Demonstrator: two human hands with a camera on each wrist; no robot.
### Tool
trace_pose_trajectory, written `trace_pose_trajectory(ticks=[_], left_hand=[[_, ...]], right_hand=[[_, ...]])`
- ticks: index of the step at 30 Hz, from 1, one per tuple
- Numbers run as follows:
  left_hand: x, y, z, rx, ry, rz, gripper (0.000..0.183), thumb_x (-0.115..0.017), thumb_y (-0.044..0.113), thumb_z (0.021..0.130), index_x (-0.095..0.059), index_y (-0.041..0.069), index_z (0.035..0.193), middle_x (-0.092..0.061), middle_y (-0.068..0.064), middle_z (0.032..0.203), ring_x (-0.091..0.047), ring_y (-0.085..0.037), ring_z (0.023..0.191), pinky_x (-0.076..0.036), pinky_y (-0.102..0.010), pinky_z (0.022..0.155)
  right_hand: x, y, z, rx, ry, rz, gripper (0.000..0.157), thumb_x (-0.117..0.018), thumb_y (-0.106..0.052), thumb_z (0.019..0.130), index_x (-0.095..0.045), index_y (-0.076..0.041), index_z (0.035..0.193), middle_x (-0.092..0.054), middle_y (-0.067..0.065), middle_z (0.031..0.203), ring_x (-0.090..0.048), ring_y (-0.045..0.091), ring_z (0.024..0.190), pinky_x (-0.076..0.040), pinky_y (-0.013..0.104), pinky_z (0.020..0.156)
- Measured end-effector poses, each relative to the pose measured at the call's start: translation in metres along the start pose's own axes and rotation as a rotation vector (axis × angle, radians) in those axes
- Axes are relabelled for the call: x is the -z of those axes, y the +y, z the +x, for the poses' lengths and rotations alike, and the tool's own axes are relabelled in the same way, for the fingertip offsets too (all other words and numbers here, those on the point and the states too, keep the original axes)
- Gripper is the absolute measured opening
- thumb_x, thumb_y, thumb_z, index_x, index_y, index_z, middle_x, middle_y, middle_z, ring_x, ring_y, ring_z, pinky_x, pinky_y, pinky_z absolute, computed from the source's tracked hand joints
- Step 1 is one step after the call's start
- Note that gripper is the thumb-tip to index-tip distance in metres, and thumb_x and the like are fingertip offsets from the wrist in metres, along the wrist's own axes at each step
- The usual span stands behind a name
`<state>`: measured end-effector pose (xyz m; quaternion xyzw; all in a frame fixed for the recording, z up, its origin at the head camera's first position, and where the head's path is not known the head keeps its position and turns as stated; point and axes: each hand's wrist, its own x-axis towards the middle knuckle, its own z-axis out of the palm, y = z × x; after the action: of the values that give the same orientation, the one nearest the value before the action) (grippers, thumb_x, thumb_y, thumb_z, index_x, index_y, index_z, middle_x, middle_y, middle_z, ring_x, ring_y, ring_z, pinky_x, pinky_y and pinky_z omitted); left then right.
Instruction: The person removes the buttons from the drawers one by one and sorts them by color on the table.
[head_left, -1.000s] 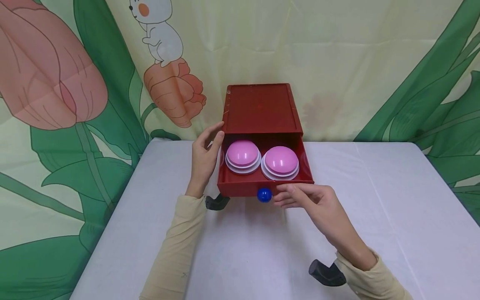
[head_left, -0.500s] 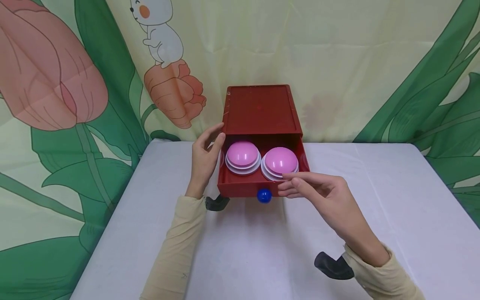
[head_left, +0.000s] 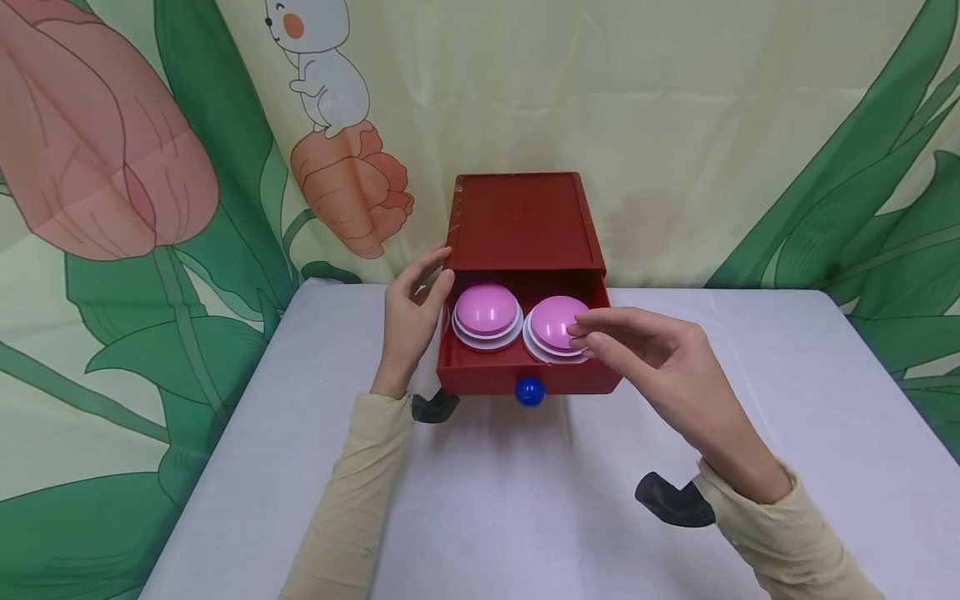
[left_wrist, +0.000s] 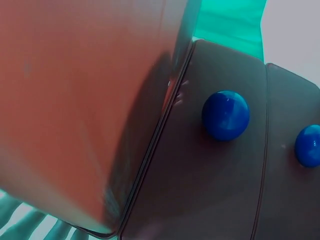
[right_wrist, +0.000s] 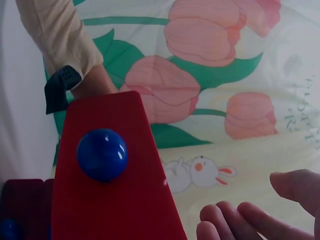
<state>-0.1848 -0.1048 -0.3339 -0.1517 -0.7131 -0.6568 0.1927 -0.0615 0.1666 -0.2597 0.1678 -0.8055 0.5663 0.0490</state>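
A red cabinet [head_left: 525, 218] stands at the table's back, its top drawer [head_left: 483, 379] pulled out by a blue knob's length and more. In the drawer lie two round things with pink domes on white bases, the left one [head_left: 486, 310] and the right one [head_left: 553, 321], looking like push buttons. My left hand [head_left: 411, 312] rests along the cabinet's left side, fingers extended. My right hand [head_left: 660, 362] hovers at the right dome, fingers loosely bent and thumb apart; its fingertips overlap the dome, and contact cannot be told. The right wrist view shows these fingers [right_wrist: 255, 220] holding nothing.
The drawer front carries a blue knob [head_left: 529, 392]. Lower drawers with blue knobs [left_wrist: 225, 115] show in the left wrist view. A white-covered table [head_left: 487, 517] lies below, with a printed curtain [head_left: 675, 125] behind. Black straps [head_left: 675, 500] hang at the wrists.
My right hand has moved up and away from the drawer's front edge beside the knob to the right pink dome. The left hand, drawer and domes stay in place.
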Motion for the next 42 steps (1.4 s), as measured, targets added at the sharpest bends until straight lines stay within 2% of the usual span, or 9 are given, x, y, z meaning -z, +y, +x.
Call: trace_pose_trajectory(ticks=[8, 15, 25, 27, 34, 38, 42], left_hand=[[0.001, 0.004, 0.0, -0.015, -0.027, -0.013, 0.037, -0.063, 0.008, 0.096, -0.061, 0.0, 0.132, -0.054, -0.011, 0.145, -0.049, -0.023, 0.136, -0.043, -0.048, 0.109], [0.0, 0.034, -0.007, 0.006, -0.051, 0.002, 0.037, -0.061, 0.004, 0.096, -0.059, -0.006, 0.132, -0.053, -0.017, 0.145, -0.051, -0.026, 0.135, -0.046, -0.047, 0.107], [0.0, 0.033, -0.007, 0.004, -0.05, -0.02, 0.038, -0.061, 0.003, 0.095, -0.059, -0.007, 0.132, -0.053, -0.017, 0.145, -0.049, -0.027, 0.136, -0.043, -0.05, 0.109], [0.0, 0.032, -0.007, -0.001, -0.051, -0.024, 0.038, -0.062, 0.004, 0.095, -0.059, -0.006, 0.132, -0.053, -0.018, 0.145, -0.05, -0.027, 0.136, -0.043, -0.051, 0.109], [0.001, 0.031, -0.008, 0.004, -0.053, -0.021, 0.039, -0.062, 0.005, 0.095, -0.059, -0.006, 0.132, -0.053, -0.017, 0.146, -0.05, -0.027, 0.136, -0.043, -0.05, 0.109], [0.001, 0.032, -0.008, 0.005, -0.055, -0.012, 0.039, -0.061, 0.005, 0.095, -0.059, -0.005, 0.133, -0.053, -0.017, 0.146, -0.05, -0.028, 0.135, -0.044, -0.05, 0.108], [0.001, 0.031, -0.007, 0.003, -0.053, -0.014, 0.039, -0.062, 0.004, 0.095, -0.059, -0.005, 0.133, -0.053, -0.016, 0.145, -0.05, -0.027, 0.135, -0.045, -0.048, 0.108]], right_hand=[[0.005, 0.005, 0.013, -0.015, -0.018, -0.069, 0.027, -0.068, -0.022, 0.095, -0.07, -0.018, 0.122, -0.069, 0.0, 0.121, -0.07, 0.021, 0.101, -0.055, 0.02, 0.086], [0.007, 0.017, 0.023, -0.015, -0.045, -0.124, 0.032, -0.07, -0.022, 0.094, -0.068, -0.017, 0.125, -0.067, 0.003, 0.123, -0.067, 0.015, 0.105, -0.052, 0.016, 0.09], [0.009, 0.022, 0.038, 0.064, -0.128, -0.232, 0.041, -0.075, -0.019, 0.089, -0.065, -0.008, 0.127, -0.065, 0.004, 0.122, -0.065, 0.019, 0.103, -0.051, 0.016, 0.092], [0.009, 0.023, 0.041, 0.077, -0.144, -0.268, 0.043, -0.077, -0.02, 0.088, -0.064, -0.008, 0.127, -0.064, 0.005, 0.123, -0.064, 0.02, 0.106, -0.051, 0.018, 0.093], [0.007, 0.025, 0.049, 0.108, -0.182, -0.383, 0.048, -0.079, -0.021, 0.086, -0.063, -0.008, 0.128, -0.062, 0.005, 0.125, -0.062, 0.021, 0.11, -0.053, 0.041, 0.093], [0.007, 0.023, 0.054, 0.118, -0.202, -0.425, 0.05, -0.081, -0.019, 0.084, -0.062, -0.007, 0.129, -0.062, 0.007, 0.125, -0.062, 0.022, 0.107, -0.054, 0.044, 0.089], [0.008, 0.022, 0.059, 0.113, -0.234, -0.441, 0.05, -0.08, -0.015, 0.084, -0.061, -0.005, 0.129, -0.061, 0.01, 0.126, -0.062, 0.025, 0.108, -0.054, 0.045, 0.091]])
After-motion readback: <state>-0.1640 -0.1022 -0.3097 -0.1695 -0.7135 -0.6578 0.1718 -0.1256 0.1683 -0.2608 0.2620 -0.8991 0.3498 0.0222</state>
